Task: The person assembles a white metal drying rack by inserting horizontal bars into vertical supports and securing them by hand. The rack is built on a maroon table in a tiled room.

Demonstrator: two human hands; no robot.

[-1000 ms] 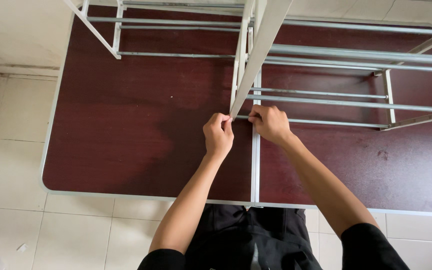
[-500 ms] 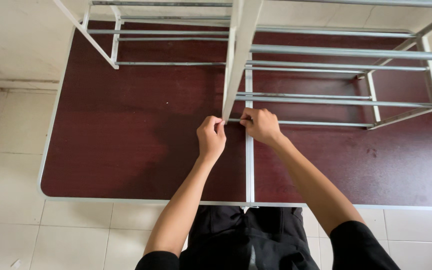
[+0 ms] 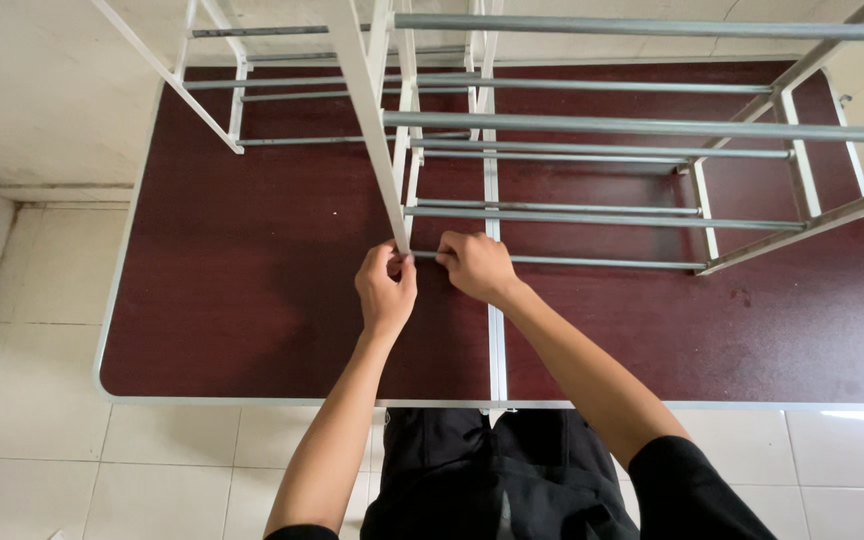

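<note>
The left hand (image 3: 385, 291) is closed around the foot of a white upright post (image 3: 372, 130), and the right hand (image 3: 476, 266) pinches the near end of a grey metal rod (image 3: 602, 263) just beside it. That rod runs crosswise, away to the person's right, meeting the post between the two hands, the lowest rail of a rack (image 3: 652, 125) standing on the dark red table (image 3: 232, 290).

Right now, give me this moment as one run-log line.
left hand: grips white post foot | right hand: pinches lowest metal rod end at post | rack: standing on dark red table
</note>
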